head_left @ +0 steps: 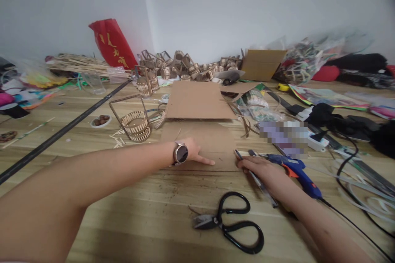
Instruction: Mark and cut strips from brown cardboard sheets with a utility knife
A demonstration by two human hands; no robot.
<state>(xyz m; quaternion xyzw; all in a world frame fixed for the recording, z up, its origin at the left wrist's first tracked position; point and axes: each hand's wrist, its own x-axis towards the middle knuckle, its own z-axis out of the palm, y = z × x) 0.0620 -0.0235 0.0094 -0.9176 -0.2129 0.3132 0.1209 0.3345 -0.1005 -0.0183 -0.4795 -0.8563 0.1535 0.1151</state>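
Observation:
My left hand [195, 153] lies flat on a brown cardboard sheet [212, 136], one finger stretched to the right. A wristwatch [180, 153] is on that wrist. At the sheet's right edge, my right hand [257, 167] is closed around a long slim tool [262, 189]; whether it is a pen or a knife I cannot tell. Just right of that hand lies a blue hot glue gun [298, 172] with an orange trigger. Black-handled scissors [226, 222] lie partly spread in front of the cardboard. Behind the sheet, another cardboard panel [199, 100] is raised at its front edge.
A small slatted basket [135, 125] stands left of the cardboard, near a bowl of brown balls [101, 121]. Many similar baskets [185, 65] are heaped by the wall. A black bar [64, 131] crosses the left side. Cables and a power strip [317, 143] lie right.

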